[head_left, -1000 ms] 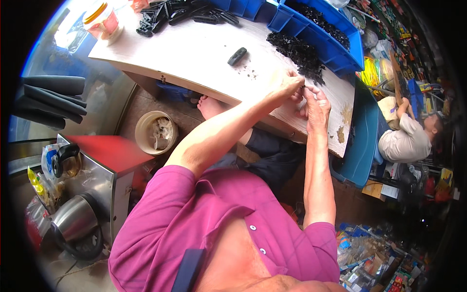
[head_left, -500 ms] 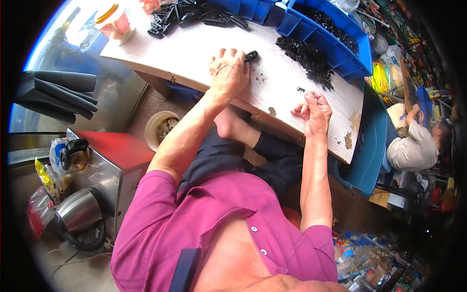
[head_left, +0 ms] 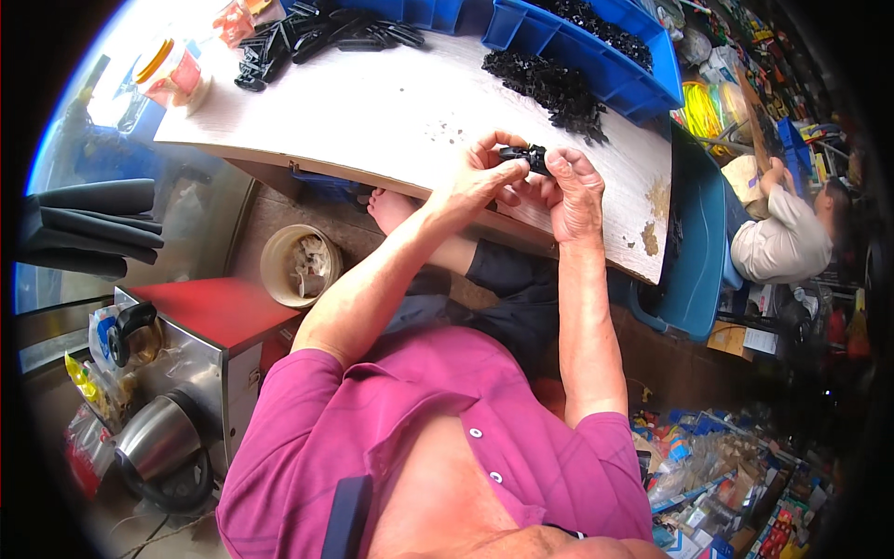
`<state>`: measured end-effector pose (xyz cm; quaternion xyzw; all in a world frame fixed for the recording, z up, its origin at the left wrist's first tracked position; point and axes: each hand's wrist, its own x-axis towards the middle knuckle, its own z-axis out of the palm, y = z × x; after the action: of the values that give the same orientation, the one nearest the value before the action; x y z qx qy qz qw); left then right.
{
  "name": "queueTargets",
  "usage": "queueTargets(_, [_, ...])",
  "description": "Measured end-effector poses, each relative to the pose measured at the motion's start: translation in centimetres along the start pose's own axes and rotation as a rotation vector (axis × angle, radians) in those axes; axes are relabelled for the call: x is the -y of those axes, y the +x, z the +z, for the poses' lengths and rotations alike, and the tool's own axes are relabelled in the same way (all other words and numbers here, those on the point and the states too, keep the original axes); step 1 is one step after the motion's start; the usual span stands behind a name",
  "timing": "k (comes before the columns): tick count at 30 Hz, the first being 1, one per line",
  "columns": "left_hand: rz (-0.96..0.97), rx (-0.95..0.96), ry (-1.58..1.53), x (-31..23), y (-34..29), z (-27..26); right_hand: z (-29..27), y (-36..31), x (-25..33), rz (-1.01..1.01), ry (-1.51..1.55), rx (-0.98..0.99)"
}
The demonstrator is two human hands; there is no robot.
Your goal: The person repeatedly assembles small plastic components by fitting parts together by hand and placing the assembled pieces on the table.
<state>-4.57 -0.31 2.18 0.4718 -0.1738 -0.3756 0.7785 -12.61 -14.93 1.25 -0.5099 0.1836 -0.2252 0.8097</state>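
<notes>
Black plastic part [head_left: 523, 156] held up between both hands, over the near edge of a pale wooden table [head_left: 372, 112]; oblong, lying roughly crosswise to the person. Left hand [head_left: 480, 177] mostly closed: thumb and fingers pinch the part's left end. Right hand [head_left: 573, 191] half closed, fingers curled, thumb tip at the part's right end; cannot tell whether it grips the part itself or some smaller piece against it.

Far side of the table: heap of small black pieces [head_left: 549, 93] beyond the hands, loose on the surface, just beside a blue bin [head_left: 615, 84] with more dark pieces inside. Far left, a pile of longer black parts [head_left: 326, 37], jumbled together. Jar with a yellow lid [head_left: 172, 74] near the table's left end. Finish worn in brown patches at the right corner.

Below the table on the left, a pale bucket [head_left: 272, 261] with whitish scraps in it; nearer, a red-topped cabinet [head_left: 214, 303] and a steel kettle [head_left: 163, 438]. Teal tub [head_left: 694, 279] beside the table's right end. Past it, a co-worker [head_left: 782, 242] in a pale shirt, seated.
</notes>
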Motion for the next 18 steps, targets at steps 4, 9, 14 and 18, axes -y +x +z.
queueTargets(4, [-0.019, 0.029, -0.023, 0.7, 0.8, -0.4, 0.0, -0.1, 0.0, 0.026, -0.035, -0.002])
queueTargets(9, [0.011, 0.046, -0.018, 1.3, 1.3, -0.7, -0.4, 0.3, 0.0, 0.029, -0.083, 0.03])
queueTargets(14, [-0.089, -0.096, -0.064, 0.4, 1.6, 0.2, -0.5, 0.5, -0.3, 0.011, -0.109, 0.032])
queueTargets(18, [-0.097, -0.139, -0.028, 1.0, 2.5, -0.1, -0.2, 0.4, 0.1, 0.029, -0.125, 0.03])
